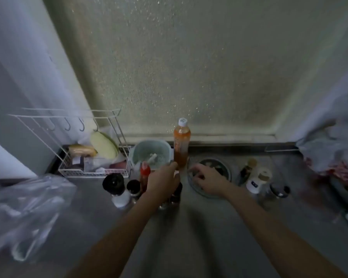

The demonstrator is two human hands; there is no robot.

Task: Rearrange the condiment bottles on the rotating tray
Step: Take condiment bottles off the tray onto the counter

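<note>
While both bare forearms reach forward over the grey steel counter (189, 227), a speckled pale wall panel (179, 67) fills the upper part of the view. At the left edge a crumpled clear plastic bag (24, 213) lies on the counter, and behind it a white wire rack (78, 153) with hooks holds a yellow-green sponge-like item and other small packets. Just right of the rack sits a pale green strainer basket (151, 153), and beside that stands a tall orange bottle (181, 145) with a white cap, upright against the wall's foot. The round rotating tray (209, 178) lies right of centre on the counter (its rim is partly hidden by the right hand, and blur keeps its contents unclear). Left of the tray is a cluster of condiment containers: a black-topped grinder (117, 187), a dark-lidded jar (133, 187) and a red sauce bottle (145, 173). Right of the tray stand a small dark bottle (246, 169) and a white jar (254, 184). The left hand (163, 181) is curled near the base of the orange bottle, above a dark bottle; whether it grips anything I cannot tell. The right hand (207, 179) hovers over the tray, fingers spread and bent downward, grasping nothing that can be seen.
</note>
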